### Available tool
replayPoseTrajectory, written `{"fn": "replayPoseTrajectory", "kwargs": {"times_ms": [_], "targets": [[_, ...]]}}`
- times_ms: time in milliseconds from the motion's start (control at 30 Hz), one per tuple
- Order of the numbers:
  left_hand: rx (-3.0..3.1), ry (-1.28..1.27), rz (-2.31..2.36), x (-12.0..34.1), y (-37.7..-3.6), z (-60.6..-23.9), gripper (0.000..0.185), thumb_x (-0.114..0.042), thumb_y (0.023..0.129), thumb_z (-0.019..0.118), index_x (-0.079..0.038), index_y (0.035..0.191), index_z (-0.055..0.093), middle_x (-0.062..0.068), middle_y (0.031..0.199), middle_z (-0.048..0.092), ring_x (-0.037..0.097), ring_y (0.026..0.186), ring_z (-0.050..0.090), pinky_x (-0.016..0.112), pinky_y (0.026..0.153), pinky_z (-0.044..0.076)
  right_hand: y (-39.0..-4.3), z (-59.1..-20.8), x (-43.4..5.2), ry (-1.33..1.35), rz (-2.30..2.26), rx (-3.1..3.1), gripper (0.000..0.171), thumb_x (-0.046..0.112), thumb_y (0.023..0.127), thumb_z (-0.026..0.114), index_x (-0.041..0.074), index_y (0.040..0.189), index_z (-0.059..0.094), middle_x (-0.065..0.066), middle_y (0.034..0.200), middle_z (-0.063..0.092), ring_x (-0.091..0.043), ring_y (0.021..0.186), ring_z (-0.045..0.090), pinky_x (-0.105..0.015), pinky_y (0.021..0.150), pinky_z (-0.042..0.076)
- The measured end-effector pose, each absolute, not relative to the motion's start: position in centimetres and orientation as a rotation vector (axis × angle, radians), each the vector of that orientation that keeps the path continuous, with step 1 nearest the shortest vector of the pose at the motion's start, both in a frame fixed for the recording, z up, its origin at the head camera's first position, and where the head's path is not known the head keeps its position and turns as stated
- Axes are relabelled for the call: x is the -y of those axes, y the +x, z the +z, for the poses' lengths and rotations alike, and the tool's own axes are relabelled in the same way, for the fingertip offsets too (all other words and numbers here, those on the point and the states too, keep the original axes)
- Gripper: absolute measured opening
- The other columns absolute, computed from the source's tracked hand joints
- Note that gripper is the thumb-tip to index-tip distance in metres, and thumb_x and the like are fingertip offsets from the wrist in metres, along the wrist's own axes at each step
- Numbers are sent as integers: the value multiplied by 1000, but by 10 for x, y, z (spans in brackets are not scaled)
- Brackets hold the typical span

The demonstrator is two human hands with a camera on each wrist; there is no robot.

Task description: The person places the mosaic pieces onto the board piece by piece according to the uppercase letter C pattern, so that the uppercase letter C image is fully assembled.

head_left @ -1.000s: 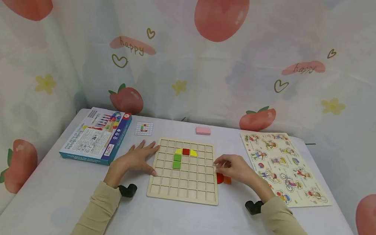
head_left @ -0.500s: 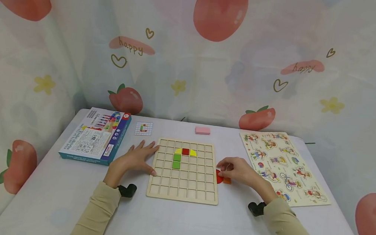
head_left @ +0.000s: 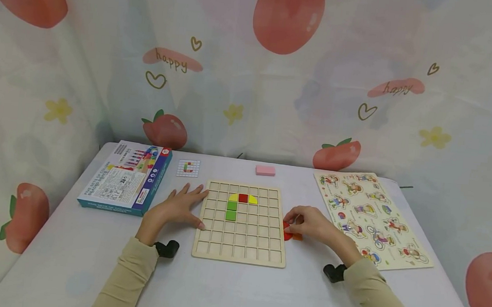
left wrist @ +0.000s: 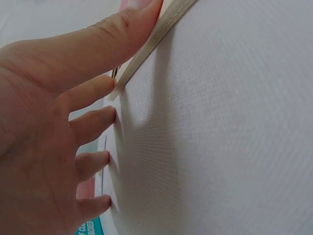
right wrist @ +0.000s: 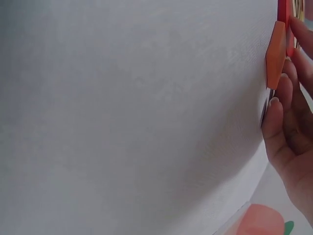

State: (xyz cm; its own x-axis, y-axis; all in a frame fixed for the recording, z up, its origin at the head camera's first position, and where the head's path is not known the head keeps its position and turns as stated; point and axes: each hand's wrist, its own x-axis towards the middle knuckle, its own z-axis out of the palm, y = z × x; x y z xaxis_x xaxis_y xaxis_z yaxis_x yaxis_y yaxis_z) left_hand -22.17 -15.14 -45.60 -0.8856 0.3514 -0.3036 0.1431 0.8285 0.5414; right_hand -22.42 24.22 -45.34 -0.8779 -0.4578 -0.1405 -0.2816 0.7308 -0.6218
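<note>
A wooden grid board point(head_left: 238, 255) lies mid-table, with two green squares point(head_left: 231, 210), a red square point(head_left: 243, 198) and two yellow rounded pieces point(head_left: 252, 200) in its cells. My left hand point(head_left: 177, 207) spreads its fingers at the board's left edge; the thumb rests on the edge, seen also in the left wrist view. Beside the right edge, my right hand point(head_left: 310, 223) pinches a red piece point(head_left: 287, 231) between thumb and forefinger. An orange piece point(right wrist: 276, 55) lies against the red one, partly hidden by the hand in the head view.
A small pattern card point(head_left: 188, 168) lies behind the board, near a blue-edged box point(head_left: 125, 179) at left. A pink block point(head_left: 265, 171) sits at the back. A picture puzzle board point(head_left: 374, 221) lies to the right. Patterned cloth hangs behind the table.
My right hand has moved from the board's right edge a little toward me, down to the red piece. The left hand has stayed at the board.
</note>
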Motion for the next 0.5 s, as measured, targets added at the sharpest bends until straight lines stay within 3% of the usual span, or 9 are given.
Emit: {"fn": "replayPoseTrajectory", "kwargs": {"times_ms": [500], "targets": [[-2617,350,714,150,-221,-455,103,-39,79,88,-17,163,32,10,173,18,43,160,-2,67,126,-3,-222,-455,-241,-558,-958,-2626,13,11,89,79,9,98,69,1,85,67,-14,78,59,-21,69,52]]}}
